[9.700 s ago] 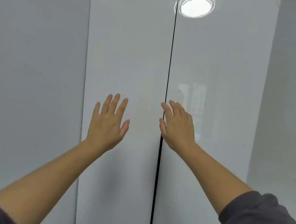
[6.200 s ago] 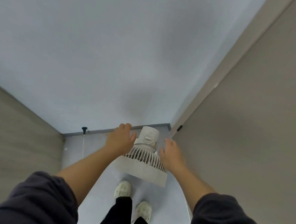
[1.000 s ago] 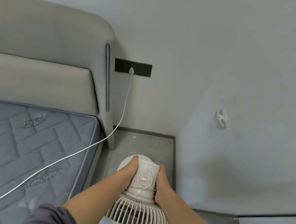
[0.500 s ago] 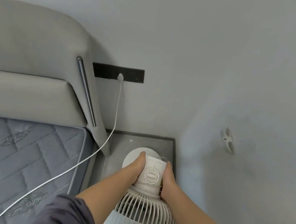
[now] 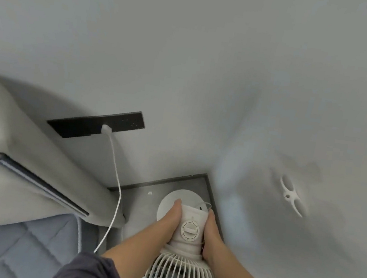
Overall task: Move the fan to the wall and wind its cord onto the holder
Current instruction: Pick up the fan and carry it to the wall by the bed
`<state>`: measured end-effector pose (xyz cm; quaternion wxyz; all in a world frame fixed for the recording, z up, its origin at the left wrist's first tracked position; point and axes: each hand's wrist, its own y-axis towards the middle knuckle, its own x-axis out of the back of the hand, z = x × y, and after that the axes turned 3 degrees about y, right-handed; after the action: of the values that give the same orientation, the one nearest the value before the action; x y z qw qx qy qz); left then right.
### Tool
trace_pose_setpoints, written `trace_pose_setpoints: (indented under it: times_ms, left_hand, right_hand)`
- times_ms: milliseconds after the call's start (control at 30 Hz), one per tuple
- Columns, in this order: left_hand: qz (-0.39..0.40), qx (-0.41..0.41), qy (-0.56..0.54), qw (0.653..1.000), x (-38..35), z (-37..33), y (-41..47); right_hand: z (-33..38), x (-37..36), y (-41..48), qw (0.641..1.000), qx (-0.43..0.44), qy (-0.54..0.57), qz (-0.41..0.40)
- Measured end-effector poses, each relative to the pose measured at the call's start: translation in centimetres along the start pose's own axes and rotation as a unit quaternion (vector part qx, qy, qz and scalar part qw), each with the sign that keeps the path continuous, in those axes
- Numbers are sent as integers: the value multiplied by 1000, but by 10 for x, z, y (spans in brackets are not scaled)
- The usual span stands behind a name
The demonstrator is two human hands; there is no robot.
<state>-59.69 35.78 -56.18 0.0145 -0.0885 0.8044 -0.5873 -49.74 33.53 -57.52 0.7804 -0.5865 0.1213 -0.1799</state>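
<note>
Fingers (image 5: 175, 209) of left hand (image 5: 168, 222) and right hand (image 5: 212, 234) clamped on either side of the white fan (image 5: 189, 231) at 6 o'clock, its base (image 5: 179, 196) over grey corner floor (image 5: 142, 208), cord (image 5: 116, 172) at 10 o'clock plugged into black socket strip (image 5: 74, 128), holder (image 5: 291, 197) on wall (image 5: 210, 72) at 2 o'clock

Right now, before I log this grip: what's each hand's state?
Left hand: grips the white plastic fan.
Right hand: grips the same fan, opposite side.
</note>
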Motion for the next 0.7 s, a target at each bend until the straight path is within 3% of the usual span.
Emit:
trace_pose_setpoints:
  times_ms: [700]
  left_hand:
    - [59,-8,86,995,-36,-68,97]
  right_hand:
    - [64,-22,83,998,10,61,-16]
